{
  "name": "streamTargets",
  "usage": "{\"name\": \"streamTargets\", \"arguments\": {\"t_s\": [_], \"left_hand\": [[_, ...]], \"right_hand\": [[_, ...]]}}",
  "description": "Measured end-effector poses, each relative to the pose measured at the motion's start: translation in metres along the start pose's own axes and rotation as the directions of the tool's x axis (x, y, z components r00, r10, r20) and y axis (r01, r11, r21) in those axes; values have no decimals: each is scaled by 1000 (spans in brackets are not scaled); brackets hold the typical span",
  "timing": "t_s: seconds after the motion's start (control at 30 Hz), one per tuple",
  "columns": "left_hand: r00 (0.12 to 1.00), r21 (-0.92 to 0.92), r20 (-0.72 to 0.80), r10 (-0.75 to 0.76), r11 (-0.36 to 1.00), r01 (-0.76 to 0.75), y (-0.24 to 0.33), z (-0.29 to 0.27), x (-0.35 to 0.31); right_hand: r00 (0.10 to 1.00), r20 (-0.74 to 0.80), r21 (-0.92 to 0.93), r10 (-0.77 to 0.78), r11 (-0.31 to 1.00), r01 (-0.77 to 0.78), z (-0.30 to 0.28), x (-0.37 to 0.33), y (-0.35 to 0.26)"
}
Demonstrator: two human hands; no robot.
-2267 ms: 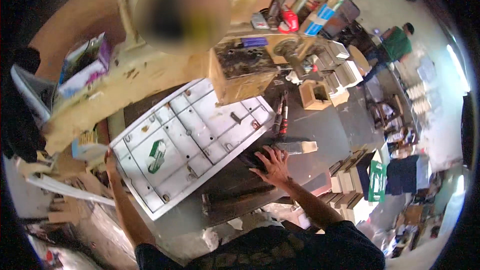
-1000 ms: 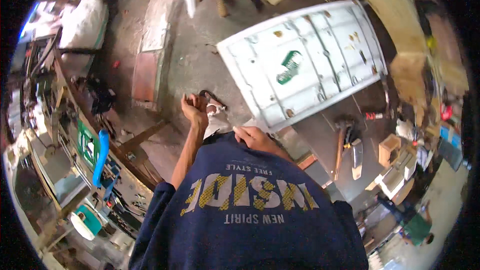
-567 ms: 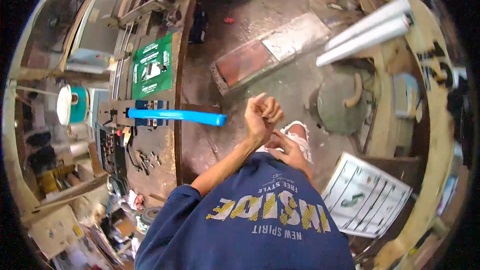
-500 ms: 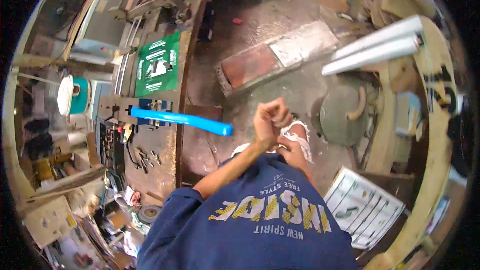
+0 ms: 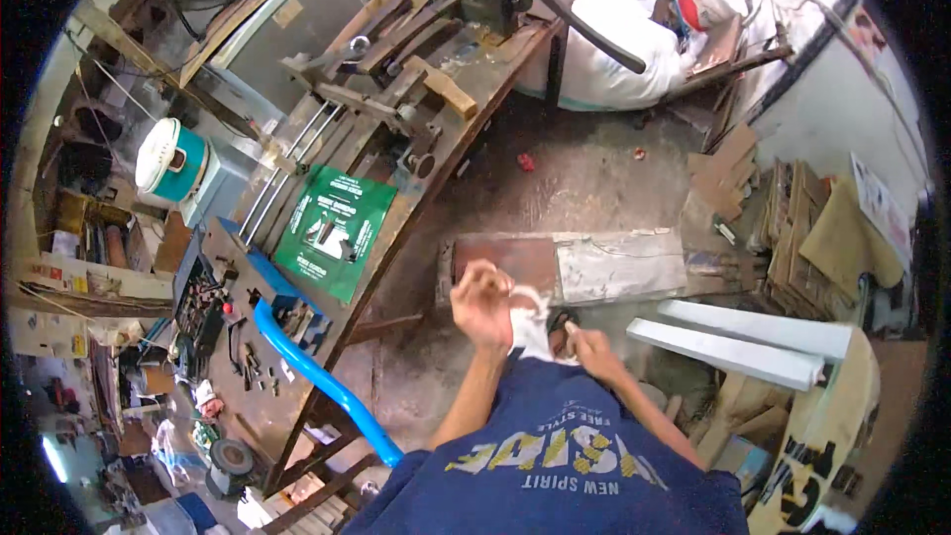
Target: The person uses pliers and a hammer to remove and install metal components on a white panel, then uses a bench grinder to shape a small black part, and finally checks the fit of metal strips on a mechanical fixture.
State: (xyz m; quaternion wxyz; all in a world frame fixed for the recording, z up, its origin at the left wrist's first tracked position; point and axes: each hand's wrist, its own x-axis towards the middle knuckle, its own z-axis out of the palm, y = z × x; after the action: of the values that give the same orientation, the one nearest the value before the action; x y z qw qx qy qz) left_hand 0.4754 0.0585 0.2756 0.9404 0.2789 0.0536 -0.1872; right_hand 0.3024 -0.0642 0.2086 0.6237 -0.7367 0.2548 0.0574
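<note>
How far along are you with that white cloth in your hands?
Done: nothing finished shows near the hands. In hand: the left hand and right hand both grip a crumpled white cloth above the blue shirt. Left: the tools on the metal workbench, by the blue pipe, lie untouched.

Left hand (image 5: pixel 482 302) and right hand (image 5: pixel 592 349) on a soft white cloth (image 5: pixel 530 322), matt, crumpled. Counter (image 5: pixel 416 129): worn metal, dull, grimy. Blue pipe (image 5: pixel 322 381) is glossy, looks painted or plastic. Green sheet (image 5: pixel 335 230): smooth printed card. Floor (image 5: pixel 594 178) is rough dusty concrete. White beams (image 5: pixel 753 342) are matt painted.
</note>
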Motion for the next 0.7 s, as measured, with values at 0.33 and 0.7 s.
{"name": "streamTargets", "arguments": {"t_s": [0.33,0.7], "left_hand": [[975,490,137,175,843,-220,-68,66,204],[649,839,532,544,-237,-489,38,126,714]], "right_hand": [[959,-159,-157,-235,965,210,-110,119,-11],[953,-267,-130,144,975,-183,-232,324,-41]]}}
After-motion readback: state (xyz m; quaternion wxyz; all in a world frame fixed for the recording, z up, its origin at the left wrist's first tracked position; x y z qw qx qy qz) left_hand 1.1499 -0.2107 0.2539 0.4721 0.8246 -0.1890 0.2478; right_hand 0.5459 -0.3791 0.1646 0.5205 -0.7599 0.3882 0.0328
